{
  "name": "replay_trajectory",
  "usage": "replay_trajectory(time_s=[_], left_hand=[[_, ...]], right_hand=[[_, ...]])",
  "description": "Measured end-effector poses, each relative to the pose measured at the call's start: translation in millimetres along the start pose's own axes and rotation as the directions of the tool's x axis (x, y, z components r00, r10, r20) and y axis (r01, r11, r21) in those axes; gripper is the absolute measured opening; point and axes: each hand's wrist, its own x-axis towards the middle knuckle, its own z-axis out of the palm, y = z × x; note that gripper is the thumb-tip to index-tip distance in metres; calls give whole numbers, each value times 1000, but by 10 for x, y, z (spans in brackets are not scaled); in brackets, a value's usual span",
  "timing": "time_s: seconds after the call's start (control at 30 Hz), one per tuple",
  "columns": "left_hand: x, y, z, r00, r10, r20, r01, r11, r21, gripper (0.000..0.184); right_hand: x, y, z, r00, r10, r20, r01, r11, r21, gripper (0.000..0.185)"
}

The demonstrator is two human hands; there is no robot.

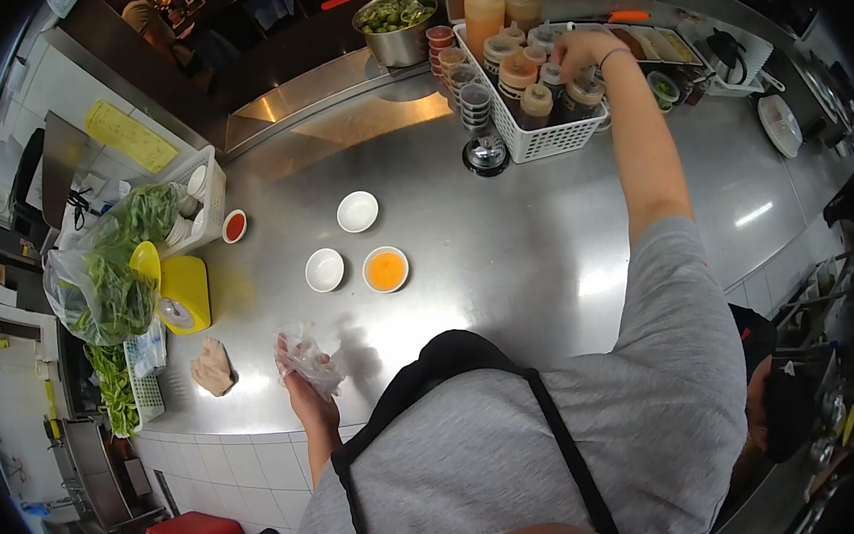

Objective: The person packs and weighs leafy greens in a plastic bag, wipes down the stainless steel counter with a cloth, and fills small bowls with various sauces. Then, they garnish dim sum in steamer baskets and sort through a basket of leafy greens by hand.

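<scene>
My left hand is low at the counter's near side, its fingers curled around crumpled clear plastic; whether this is a bag or a glove I cannot tell. My right hand reaches far forward over a white basket packed with squeeze bottles. Its fingers point down and bend together among the bottle tops, and what they grip, if anything, is hidden. Between my arms are two white bowls with nothing visible in them and a small bowl of orange liquid.
Stacked sauce cups and a call bell stand left of the basket. A metal pot of greens is at the back. Leftward are a red sauce dish, a yellow scale, bagged greens and a beige crumpled item.
</scene>
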Motion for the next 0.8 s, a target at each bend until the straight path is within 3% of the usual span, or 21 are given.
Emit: replay_trajectory(time_s=[0.07,0.1,0.23,0.3,0.33,0.4,0.67,0.73,0.8], left_hand=[[-22,34,98,999,-7,40,5,999,44,49],[-39,53,141,999,-4,40,2,999,41,49],[-79,72,131,999,5,48,-7,999,47,49],[-87,38,56,999,25,48,-27,998,55,49],[-96,23,21,999,16,34,-18,998,62,49],[-143,18,-7,1000,10,13,-11,998,65,49],[-240,49,-2,997,16,-79,-13,1000,28,49],[-266,34,-38,994,25,-109,-23,999,26,49],[-291,20,-69,990,29,-135,-26,999,25,49]], right_hand=[[56,90,211,997,-31,-70,43,983,178,28],[35,82,180,997,-33,-73,45,983,176,28],[69,87,81,1000,-25,-14,28,929,369,26],[329,175,76,927,-63,-369,206,908,364,26],[398,136,81,927,-67,-369,210,908,362,26],[536,-5,92,813,-144,-565,296,937,187,28],[1217,-258,221,875,-21,-484,130,973,192,22],[1114,-297,131,911,-81,-404,123,989,80,19],[937,-356,-13,985,-99,-141,128,969,213,22]])
